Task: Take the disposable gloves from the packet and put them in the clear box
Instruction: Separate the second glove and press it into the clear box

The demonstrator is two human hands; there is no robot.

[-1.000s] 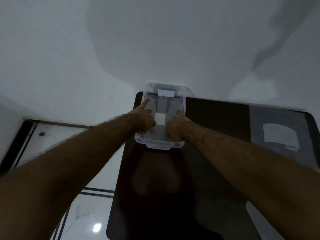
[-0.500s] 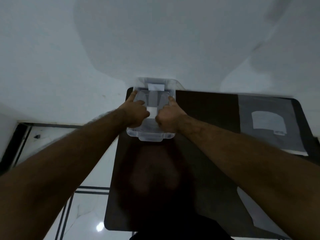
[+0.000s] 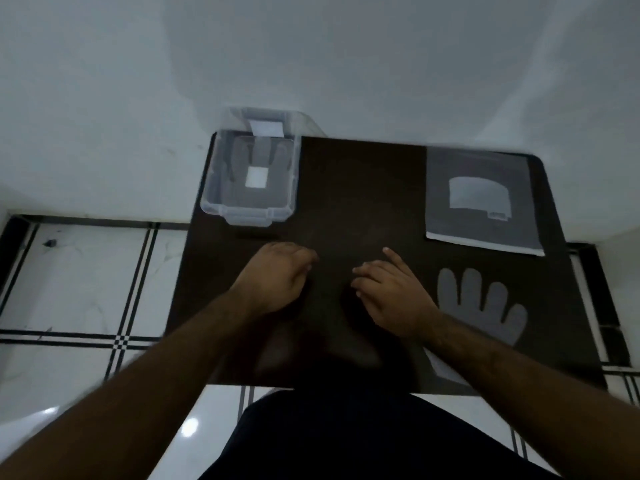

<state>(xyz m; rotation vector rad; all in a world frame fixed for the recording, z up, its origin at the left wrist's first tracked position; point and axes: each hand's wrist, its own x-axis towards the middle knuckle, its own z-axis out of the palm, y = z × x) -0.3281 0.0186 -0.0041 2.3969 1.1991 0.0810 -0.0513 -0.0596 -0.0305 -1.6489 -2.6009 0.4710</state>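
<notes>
The clear box [image 3: 221, 202] stands at the far left corner of the dark table [image 3: 360, 188], with translucent gloves lying flat inside it [image 3: 258, 161]. A grey packet of gloves [image 3: 481, 223] lies at the far right. One translucent glove [image 3: 481, 306] lies spread flat on the table near the right, just beside my right hand [image 3: 391, 296]. My left hand [image 3: 277, 282] hovers over the table's middle, fingers curled and holding nothing. My right hand's fingers are loosely apart and empty. Both hands are well short of the box.
A white wall runs right behind the table. White tiled floor with black lines lies to the left and right. A pale sheet edge [image 3: 440, 368] shows on the table under my right forearm. My dark clothing fills the bottom.
Both hands have left the clear box and pulled back toward me to the table's middle. The view has tilted down, showing the flat glove at the right.
</notes>
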